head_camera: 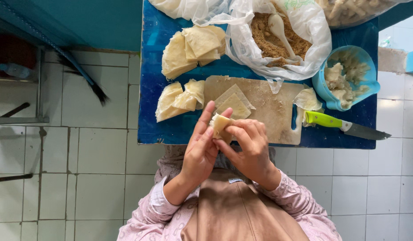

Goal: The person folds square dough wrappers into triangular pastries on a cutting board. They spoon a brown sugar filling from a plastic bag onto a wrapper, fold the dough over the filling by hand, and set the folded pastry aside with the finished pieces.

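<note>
Pale yellow, a small folded pastry wrapper (220,125) is held between the two hands, above the near edge of the blue table (150,116). The left hand (201,149) is pressed against the wrapper's left side with its fingers stretched upward and mostly straight, the wrapper resting against the fingertips. The right hand (249,149) is curled around the wrapper's right and lower side, its thumb and forefinger pinched on the fold.

Just beyond the hands, a wooden cutting board (269,109) is laid on the table, with two flat wrapper pieces (234,101) on it. Stacks of folded wrappers (184,53) are seen to the left, a plastic bag of brown crumbly filling (278,40) behind, and a green-handled knife (345,126) beside a blue bowl (367,82) to the right.
</note>
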Available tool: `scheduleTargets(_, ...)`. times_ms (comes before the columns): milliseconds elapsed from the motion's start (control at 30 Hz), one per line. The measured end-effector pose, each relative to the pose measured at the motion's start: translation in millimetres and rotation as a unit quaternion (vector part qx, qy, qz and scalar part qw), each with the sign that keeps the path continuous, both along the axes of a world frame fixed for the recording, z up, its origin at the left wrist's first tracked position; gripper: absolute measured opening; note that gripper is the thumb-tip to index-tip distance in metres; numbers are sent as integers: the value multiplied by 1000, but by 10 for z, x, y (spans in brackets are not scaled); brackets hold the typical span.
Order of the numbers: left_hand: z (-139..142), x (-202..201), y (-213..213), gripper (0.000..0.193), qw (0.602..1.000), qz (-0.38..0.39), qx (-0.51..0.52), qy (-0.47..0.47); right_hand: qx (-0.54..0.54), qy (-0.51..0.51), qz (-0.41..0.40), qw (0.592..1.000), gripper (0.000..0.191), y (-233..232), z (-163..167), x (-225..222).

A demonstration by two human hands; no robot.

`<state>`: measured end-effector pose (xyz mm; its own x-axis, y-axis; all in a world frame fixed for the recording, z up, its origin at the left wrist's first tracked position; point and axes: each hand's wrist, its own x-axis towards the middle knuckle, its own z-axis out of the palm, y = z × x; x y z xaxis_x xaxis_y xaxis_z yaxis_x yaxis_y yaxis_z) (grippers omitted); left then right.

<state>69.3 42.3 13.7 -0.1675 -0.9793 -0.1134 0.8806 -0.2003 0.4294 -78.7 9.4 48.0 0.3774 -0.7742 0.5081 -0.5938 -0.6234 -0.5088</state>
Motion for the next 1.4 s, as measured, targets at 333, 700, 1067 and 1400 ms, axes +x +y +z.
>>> scheduleTargets(333,-44,-33,20,67,999,19,19,-38,311,-194,65,928,10,-24,-39,-150)
scheduleTargets(700,-71,-25,29,62,996,41,20,-74,502,-405,56,762,10,-86,-292,-306)
scheduleTargets(1067,-509,173,149,43,955,-65,-57,-285,289,-402,-17,869,8,-71,-62,-355)
scheduleTargets(1400,-370,5,64,32,969,-45,7,-244,157,-150,111,970,31,50,133,-334)
